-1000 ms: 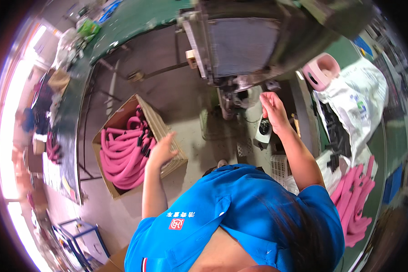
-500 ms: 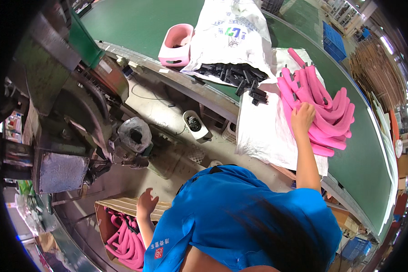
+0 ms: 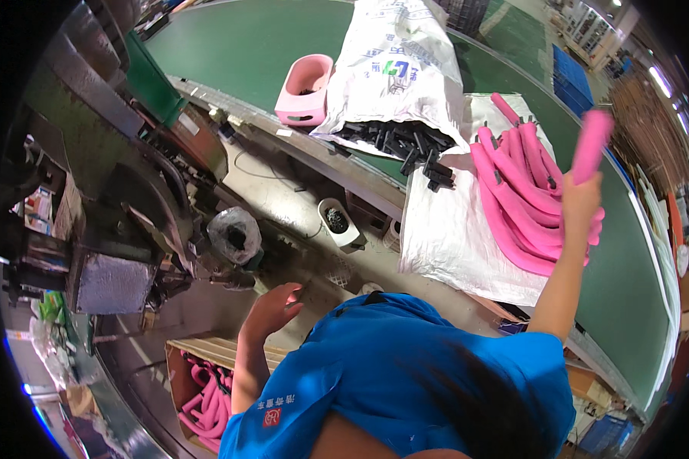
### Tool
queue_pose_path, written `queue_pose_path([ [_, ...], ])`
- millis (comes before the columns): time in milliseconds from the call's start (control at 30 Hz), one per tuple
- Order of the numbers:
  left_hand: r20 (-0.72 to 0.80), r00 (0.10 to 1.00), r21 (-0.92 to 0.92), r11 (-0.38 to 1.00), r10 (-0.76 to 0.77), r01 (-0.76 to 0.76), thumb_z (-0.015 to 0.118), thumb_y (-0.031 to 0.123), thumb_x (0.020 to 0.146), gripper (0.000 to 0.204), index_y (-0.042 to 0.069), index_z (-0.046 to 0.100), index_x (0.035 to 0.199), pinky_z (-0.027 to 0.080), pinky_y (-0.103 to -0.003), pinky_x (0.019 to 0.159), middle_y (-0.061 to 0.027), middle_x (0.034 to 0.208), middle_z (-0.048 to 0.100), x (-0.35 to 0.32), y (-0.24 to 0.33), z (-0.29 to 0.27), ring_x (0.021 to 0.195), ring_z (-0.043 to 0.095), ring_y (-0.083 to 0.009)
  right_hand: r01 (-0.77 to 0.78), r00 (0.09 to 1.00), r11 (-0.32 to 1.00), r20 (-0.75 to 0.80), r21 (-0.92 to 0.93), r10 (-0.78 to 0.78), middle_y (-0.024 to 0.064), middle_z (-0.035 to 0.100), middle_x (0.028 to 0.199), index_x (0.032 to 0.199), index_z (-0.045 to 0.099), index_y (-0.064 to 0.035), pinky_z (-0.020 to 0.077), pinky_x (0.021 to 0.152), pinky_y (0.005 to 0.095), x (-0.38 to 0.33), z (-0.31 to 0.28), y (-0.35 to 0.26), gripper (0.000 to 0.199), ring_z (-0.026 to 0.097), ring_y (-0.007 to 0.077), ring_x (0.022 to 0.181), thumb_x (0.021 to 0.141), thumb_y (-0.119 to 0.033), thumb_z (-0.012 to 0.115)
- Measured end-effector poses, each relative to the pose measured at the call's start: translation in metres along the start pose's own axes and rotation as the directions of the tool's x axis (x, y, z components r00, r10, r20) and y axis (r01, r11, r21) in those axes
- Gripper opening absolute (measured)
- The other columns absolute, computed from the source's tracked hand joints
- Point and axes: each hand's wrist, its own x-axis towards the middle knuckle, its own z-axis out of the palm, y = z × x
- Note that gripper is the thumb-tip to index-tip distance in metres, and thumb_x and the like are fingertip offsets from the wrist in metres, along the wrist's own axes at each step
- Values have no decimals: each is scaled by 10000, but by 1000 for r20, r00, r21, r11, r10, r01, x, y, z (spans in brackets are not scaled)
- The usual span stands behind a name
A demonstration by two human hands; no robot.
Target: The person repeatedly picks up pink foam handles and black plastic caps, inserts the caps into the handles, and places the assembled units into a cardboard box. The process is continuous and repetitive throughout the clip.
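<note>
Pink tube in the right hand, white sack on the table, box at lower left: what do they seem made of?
Pink tube: probably soft foam, matte; thick and without gloss, though motion blur hides its texture.
White sack: likely woven plastic with a faint sheen; it creases sharply and bears print.
Box: apparently dull, uncoated cardboard; its panels are brown and flat.

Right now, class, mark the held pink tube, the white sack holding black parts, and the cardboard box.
Held pink tube (image 3: 592, 145), head view: protruding upper length.
White sack (image 3: 396, 73), head view: middle of its front.
Cardboard box (image 3: 216, 350), head view: far side panel.
</note>
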Motion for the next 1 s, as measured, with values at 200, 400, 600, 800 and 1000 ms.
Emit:
queue_pose_path([
  [200, -290, 835, -303, 782, 469, -544, 749, 85, 706, 677, 30, 436, 1304, 444, -372, 905, -138, 1153, 571, 40, 122, -37, 1043, 570, -286, 461, 607, 209, -134, 862, -784, 157, 493, 1035, 1157, 430, 17, 418, 817, 404, -96, -58, -143, 485, 528, 279, 910, 785, -162, 684],
  [400, -447, 809, -359, 751, 383, -554, 820, 213, 612, 625, 15, 532, 1130, 494, -370, 776, -158, 1034, 603, 32, 152, -35, 888, 622, -321, -117, 296, -182, -141, 976, -945, 216, 437, 1068, 1255, 287, 21, 402, 812, 425, -177, -45, -213, 687, 519, 327, 938, 803, -295, 696],
  [600, -89, 968, -631, 740, 233, -235, 797, 119, 583, 531, 25, 592, 1064, 483, -303, 740, -97, 908, 655, -28, 132, -58, 818, 643, -214, 361, 378, 35, -111, 932, -919, 112, 594, 842, 903, 589, -54, 488, 666, 414, -146, 82, -215, 117, 580, 312, 814, 852, -157, 566],
  [800, -148, 985, -519, 855, -91, 1, 815, 251, 658, 569, -6, 557, 1095, 476, -329, 729, -123, 858, 637, -40, 129, -42, 783, 621, -215, 795, 213, 518, 654, 316, -726, 168, 567, 920, 1032, 571, -114, 505, 659, 448, -120, 287, -131, 207, 631, 335, 828, 850, -106, 472],
  [1000, -195, 965, -504, 862, -173, 53, 807, 264, 661, 628, -2, 516, 1150, 479, -357, 777, -158, 914, 630, -60, 127, -27, 854, 628, -269, 910, 65, 309, 643, 275, -763, 141, 660, 759, 896, 603, -95, 520, 621, 430, -127, 313, -146, 160, 662, 316, 728, 801, -224, 608],
])
